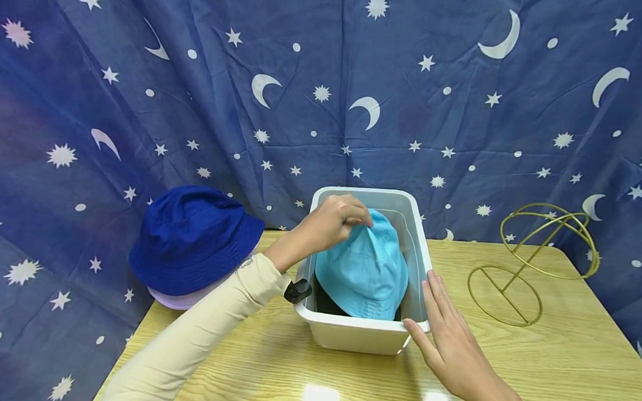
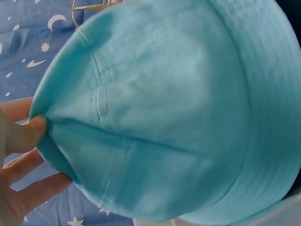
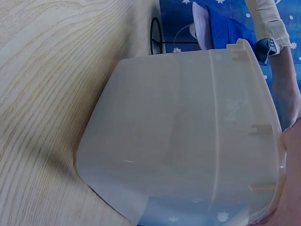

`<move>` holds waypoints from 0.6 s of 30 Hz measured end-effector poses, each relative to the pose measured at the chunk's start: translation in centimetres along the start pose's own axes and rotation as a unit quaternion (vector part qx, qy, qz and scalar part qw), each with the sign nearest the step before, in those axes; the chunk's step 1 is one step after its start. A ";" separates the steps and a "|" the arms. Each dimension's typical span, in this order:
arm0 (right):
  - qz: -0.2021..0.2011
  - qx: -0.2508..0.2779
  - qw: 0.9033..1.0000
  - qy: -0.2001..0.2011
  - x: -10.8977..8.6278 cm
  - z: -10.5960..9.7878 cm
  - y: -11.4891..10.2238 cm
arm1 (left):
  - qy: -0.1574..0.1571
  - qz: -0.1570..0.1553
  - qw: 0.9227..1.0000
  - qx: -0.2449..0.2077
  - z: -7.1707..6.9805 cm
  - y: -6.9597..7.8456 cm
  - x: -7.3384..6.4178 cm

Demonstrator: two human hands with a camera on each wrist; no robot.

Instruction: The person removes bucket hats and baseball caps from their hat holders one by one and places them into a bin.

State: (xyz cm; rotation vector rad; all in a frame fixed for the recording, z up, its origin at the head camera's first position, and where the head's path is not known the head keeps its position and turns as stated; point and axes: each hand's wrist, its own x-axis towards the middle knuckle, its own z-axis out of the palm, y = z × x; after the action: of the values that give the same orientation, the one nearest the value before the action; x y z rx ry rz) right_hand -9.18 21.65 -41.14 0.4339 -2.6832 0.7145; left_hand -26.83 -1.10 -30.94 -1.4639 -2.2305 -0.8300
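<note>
A turquoise bucket hat (image 1: 369,271) is in the white plastic bin (image 1: 353,337), brim down. My left hand (image 1: 333,223) pinches the top of its crown. In the left wrist view, the thumb and fingers (image 2: 29,134) bunch the cloth into a fold. Something dark shows beneath the hat's brim inside the bin. My right hand (image 1: 447,337) rests on the bin's right front corner, its fingers nearly straight along the rim. The right wrist view shows the bin's side wall (image 3: 164,132) close up.
A dark blue bucket hat (image 1: 191,241) sits over a lilac one (image 1: 174,300) at the table's left. On the right stands a gold wire rack (image 1: 518,271) with ring-shaped ends. A dark blue curtain (image 1: 307,71) with moons and stars hangs behind the wooden table (image 1: 576,357).
</note>
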 end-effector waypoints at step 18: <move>-0.002 0.005 1.000 0.007 0.0 0.2 0.0 | -0.039 -0.074 0.997 0.003 -0.2 1.3 -1.6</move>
State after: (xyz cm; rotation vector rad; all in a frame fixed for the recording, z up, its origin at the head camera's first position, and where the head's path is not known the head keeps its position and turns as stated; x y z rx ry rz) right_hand -9.25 21.58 -41.29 0.4350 -2.6663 0.7266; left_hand -24.95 -1.97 -31.39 -1.3651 -2.4209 -0.8231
